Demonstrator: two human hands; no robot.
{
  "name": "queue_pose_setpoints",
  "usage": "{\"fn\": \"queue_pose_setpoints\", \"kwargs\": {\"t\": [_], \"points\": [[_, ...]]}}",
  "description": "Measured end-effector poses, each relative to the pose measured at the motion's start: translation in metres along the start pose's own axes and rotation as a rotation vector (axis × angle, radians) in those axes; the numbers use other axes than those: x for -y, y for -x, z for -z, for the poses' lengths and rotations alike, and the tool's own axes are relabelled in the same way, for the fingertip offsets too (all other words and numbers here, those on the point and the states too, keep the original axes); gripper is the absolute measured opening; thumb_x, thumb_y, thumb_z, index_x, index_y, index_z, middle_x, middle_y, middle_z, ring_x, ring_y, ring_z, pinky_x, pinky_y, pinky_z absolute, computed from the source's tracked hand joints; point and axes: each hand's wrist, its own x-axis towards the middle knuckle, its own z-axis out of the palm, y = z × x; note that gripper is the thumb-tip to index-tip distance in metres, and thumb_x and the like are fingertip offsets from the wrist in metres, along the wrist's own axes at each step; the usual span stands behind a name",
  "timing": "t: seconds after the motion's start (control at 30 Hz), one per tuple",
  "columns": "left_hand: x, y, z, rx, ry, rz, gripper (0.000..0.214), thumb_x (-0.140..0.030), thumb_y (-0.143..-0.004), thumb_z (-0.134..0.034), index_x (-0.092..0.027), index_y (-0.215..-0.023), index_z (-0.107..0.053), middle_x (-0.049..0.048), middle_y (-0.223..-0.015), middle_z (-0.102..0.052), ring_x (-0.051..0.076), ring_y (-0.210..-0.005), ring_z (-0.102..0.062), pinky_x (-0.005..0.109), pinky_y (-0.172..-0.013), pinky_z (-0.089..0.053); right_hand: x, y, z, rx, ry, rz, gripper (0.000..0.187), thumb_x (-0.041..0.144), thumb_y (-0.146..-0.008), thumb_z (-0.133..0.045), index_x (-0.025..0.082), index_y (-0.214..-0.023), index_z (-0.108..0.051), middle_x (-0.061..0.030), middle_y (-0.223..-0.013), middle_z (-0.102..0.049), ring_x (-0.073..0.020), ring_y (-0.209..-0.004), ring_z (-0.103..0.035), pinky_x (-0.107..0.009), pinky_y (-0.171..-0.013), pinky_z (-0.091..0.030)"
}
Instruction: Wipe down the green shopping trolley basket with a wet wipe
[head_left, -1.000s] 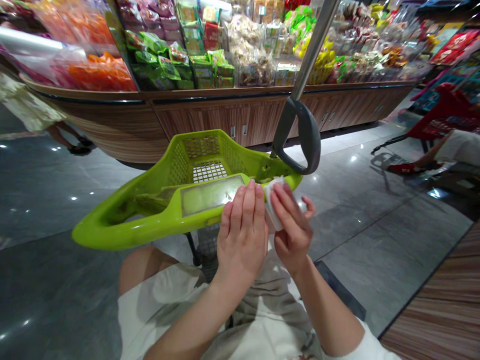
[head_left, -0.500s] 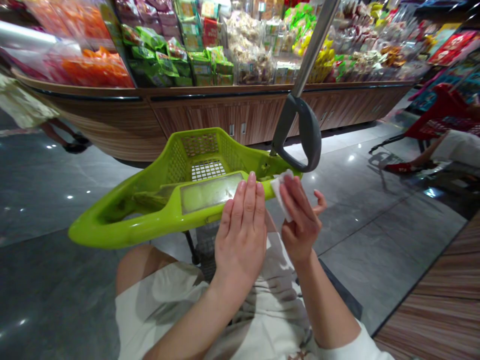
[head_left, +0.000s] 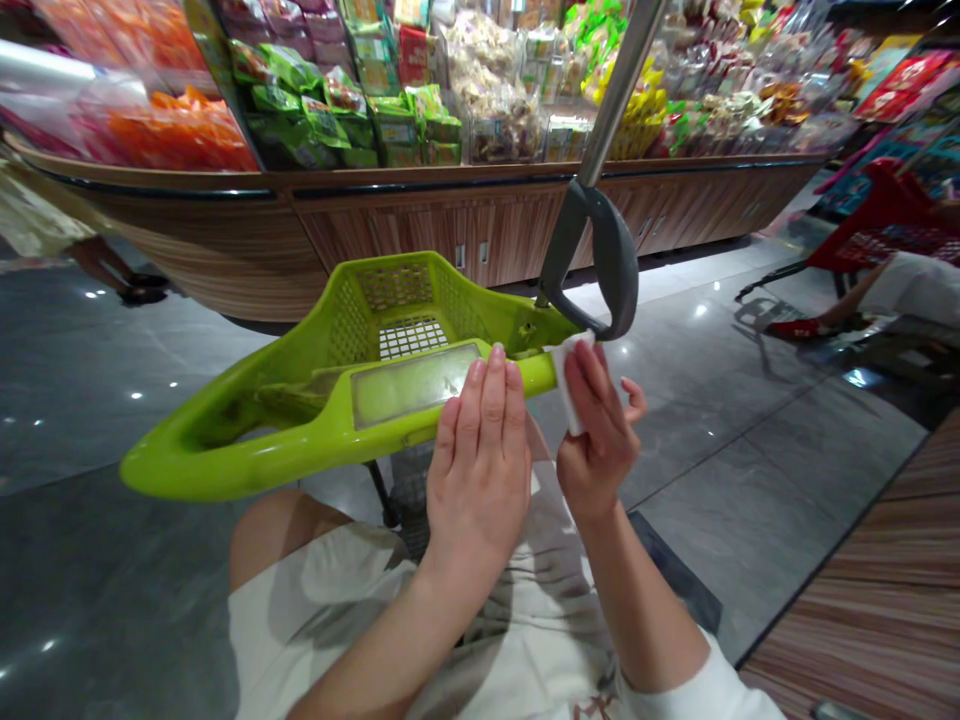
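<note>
A lime-green shopping cart (head_left: 247, 465) stands before me, with a clear panel (head_left: 405, 388) set in its handle. My left hand (head_left: 480, 460) lies flat on the handle beside that panel, fingers straight and together, holding nothing. At the handle's right end my right hand (head_left: 598, 430) presses a white wipe (head_left: 568, 395) against the green plastic. Its little finger sticks out to the side. Just above the wipe is a grey loop grip (head_left: 619, 265), fixed on a metal pole (head_left: 622, 95).
Behind the cart runs a wood-panelled display counter (head_left: 405, 225) stacked with packaged snacks. On the right are a red cart (head_left: 862, 225) and a seated person's leg (head_left: 840, 300). Another person's legs (head_left: 109, 265) show at left. A wood-grain surface (head_left: 885, 590) borders the lower right.
My right hand has shifted the wipe slightly along the handle's right end, and more of the wipe shows. My left hand rests in the same place. The view has moved slightly.
</note>
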Motion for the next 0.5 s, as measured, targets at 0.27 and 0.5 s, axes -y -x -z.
{"fn": "queue_pose_setpoints", "kwargs": {"t": [0.27,0.5], "points": [[0.0,-0.001,0.0,-0.005,-0.014,-0.012,0.065,-0.017,-0.094,-0.048,-0.006,-0.155,-0.026,0.0128,-0.158,-0.037,0.019,-0.152,-0.022,0.033,-0.127,-0.006,-0.007,-0.001,0.002,-0.025,0.014,0.002,0.061,0.009,-0.088,-0.035,0.03,-0.143,-0.052,-0.0047,-0.146,-0.057,-0.0229,-0.134,-0.055,-0.047,-0.113,-0.027],[0.001,0.0,-0.001,-0.016,0.008,0.0,0.066,-0.016,-0.095,-0.047,-0.01,-0.156,-0.023,0.013,-0.157,-0.04,0.02,-0.151,-0.027,0.037,-0.127,-0.009,0.004,0.0,0.003,0.116,-0.05,0.151,0.063,0.01,-0.09,-0.033,0.03,-0.149,-0.043,-0.0033,-0.139,-0.063,-0.0187,-0.135,-0.053,-0.043,-0.116,-0.024]]}}
